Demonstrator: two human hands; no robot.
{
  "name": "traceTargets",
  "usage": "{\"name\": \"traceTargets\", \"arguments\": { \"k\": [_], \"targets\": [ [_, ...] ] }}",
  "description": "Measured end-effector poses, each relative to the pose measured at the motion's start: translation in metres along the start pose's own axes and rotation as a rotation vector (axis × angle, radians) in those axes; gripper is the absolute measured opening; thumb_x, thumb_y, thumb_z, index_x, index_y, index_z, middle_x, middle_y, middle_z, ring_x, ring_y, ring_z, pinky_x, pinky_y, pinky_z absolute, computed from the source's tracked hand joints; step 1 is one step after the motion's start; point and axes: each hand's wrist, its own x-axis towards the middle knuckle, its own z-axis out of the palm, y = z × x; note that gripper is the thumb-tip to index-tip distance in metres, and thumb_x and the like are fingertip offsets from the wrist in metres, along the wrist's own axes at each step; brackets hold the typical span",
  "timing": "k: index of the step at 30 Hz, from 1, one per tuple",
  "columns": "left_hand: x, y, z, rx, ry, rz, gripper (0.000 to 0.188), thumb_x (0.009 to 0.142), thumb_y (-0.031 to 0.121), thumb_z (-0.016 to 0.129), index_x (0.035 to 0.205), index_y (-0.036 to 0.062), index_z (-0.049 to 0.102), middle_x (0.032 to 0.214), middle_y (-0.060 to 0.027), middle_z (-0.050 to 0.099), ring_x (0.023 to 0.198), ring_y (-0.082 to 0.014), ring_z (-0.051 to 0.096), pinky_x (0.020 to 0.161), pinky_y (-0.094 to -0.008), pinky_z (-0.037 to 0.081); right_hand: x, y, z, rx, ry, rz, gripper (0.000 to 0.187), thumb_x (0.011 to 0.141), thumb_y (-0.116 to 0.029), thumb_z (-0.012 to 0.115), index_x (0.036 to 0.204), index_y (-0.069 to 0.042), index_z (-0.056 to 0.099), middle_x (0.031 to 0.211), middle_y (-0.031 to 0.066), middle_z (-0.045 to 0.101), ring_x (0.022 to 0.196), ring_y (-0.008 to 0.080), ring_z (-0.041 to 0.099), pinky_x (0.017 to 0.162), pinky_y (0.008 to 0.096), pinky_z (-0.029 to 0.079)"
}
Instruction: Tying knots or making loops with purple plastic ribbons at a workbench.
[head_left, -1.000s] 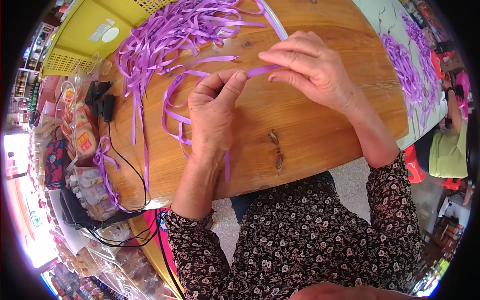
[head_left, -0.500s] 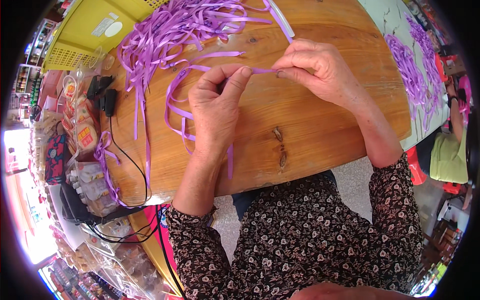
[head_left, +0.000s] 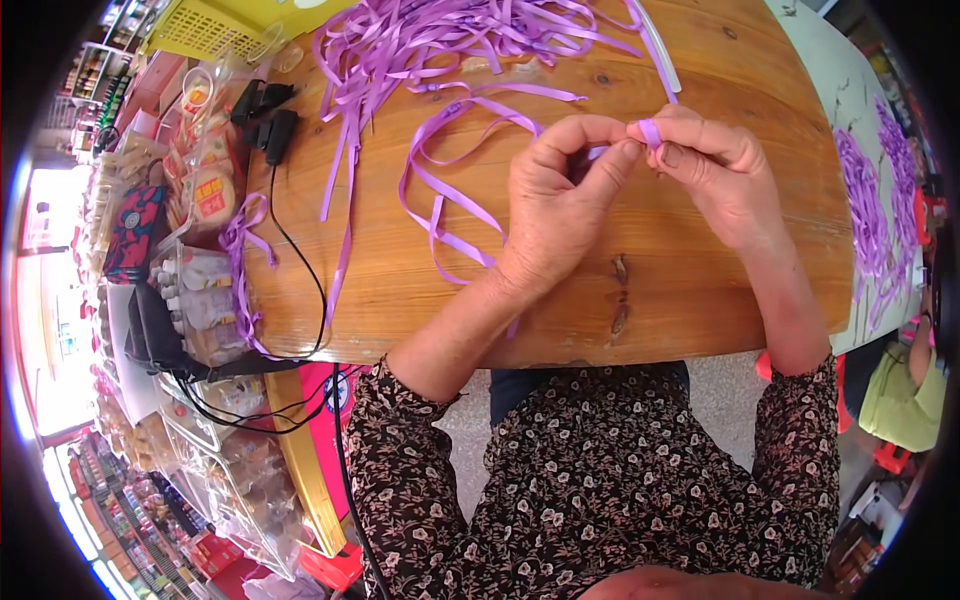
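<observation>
Both hands meet above the wooden table, pinching one purple ribbon. My left hand grips it between thumb and forefinger, with a bit of ribbon showing inside the curled fingers. My right hand holds a short loop or end of it at the fingertips, touching the left thumb and forefinger. A long purple strand lies in loose curves on the table left of my left hand. Beyond it is a large tangled heap of purple ribbons. A white strip lies beside another ribbon just past my right hand.
A yellow plastic basket stands at the far left. Along the table's left edge are a black clip-like device with a cable, packaged goods and a patterned pouch. More ribbons hang at right, near a person in green.
My hands have come together, closing the stretch of ribbon between them, and a small loop now shows at the right fingertips. The whole view has shifted, so the table appears farther right.
</observation>
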Motion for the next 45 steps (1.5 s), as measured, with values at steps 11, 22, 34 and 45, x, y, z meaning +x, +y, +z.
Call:
{"name": "traceTargets", "arguments": {
  "k": [11,22,34,45],
  "targets": [
    [-0.003,0.003,0.003,-0.176,0.053,-0.204,0.012,0.083,0.004,0.066,0.095,0.0009,0.065,0.085,0.0019,0.062,0.074,-0.0034,0.052,0.067,-0.0182,0.043,0.002,-0.003,0.01,-0.95,0.043,-0.452,0.031,0.075,0.01,0.063,0.103,-0.002,0.065,0.084,0.0073,0.061,0.073,0.0176,0.057,0.062,0.0255,0.046],
    [0.0,-0.016,-0.001,0.126,0.094,-0.016,0.007,0.079,0.005,0.07,0.082,0.0005,0.065,0.072,0.0039,0.056,0.066,-0.002,0.047,0.057,-0.0179,0.041,-0.002,0.003,0.021,-1.073,0.126,-0.486,0.024,0.071,0.009,0.066,0.091,-0.002,0.06,0.077,0.0065,0.06,0.067,0.0185,0.057,0.06,0.0271,0.047],
    [-0.001,0.001,0.0,0.121,0.068,-0.104,0.01,0.086,0.009,0.063,0.089,-0.0005,0.065,0.078,0.0011,0.062,0.069,-0.0018,0.05,0.062,-0.0166,0.041,-0.001,0.0,0.021,-0.943,0.165,-0.289,0.035,0.076,0.002,0.066,0.109,-0.006,0.059,0.079,0.0046,0.061,0.07,0.0121,0.058,0.067,0.0252,0.049],
    [-0.006,0.01,0.004,0.031,0.052,-0.168,0.017,0.088,0.011,0.059,0.1,-0.0006,0.064,0.072,0.0037,0.054,0.059,-0.0026,0.041,0.051,-0.0164,0.03,0.001,0.003,0.01,-0.682,0.084,-0.313,0.023,0.078,0.007,0.061,0.097,-0.003,0.066,0.085,0.0036,0.064,0.079,0.0099,0.059,0.07,0.0219,0.047]
  ]
}}
